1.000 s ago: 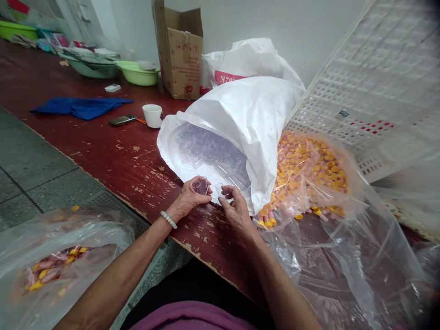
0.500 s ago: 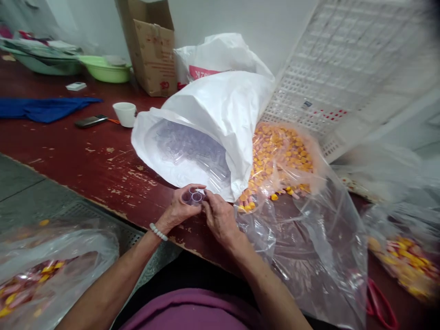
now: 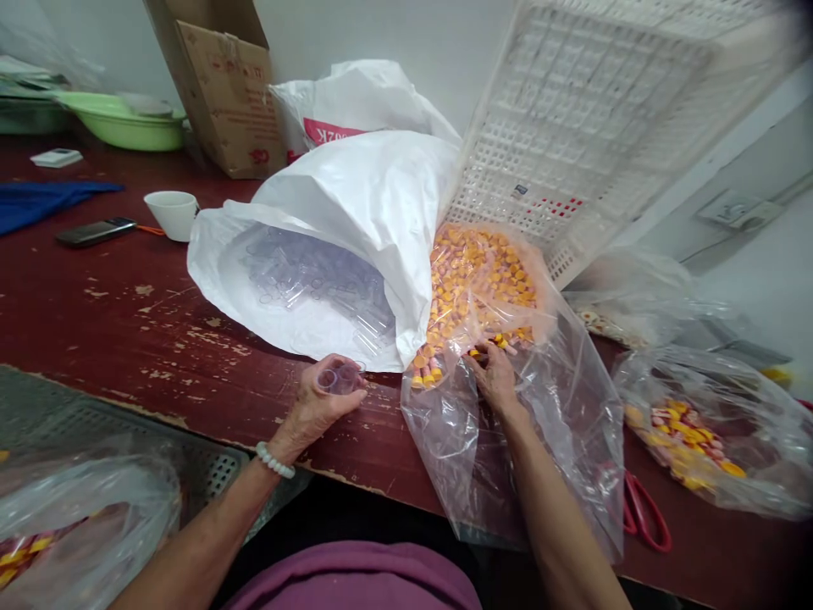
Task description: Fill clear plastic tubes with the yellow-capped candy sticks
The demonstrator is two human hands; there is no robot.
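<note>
1. Tubes (image 3: 344,380) are gripped in our left hand (image 3: 321,402), at the white sack's (image 3: 365,178) six o'clock.
2. Our right hand (image 3: 499,381), three o'clock from our left, reaches the yellow-and-pink pieces (image 3: 486,271); we cannot tell whether it grips any.

Your right hand (image 3: 495,379) has left the clear, cylindrical plastic tubes (image 3: 329,379) in your left hand (image 3: 318,402); its fingertips are now at the small yellow-and-pink pieces (image 3: 483,269) in the transparent plastic bag (image 3: 572,432). Your view has swung right, showing more of the red loop-shaped handles (image 3: 661,535).
</note>
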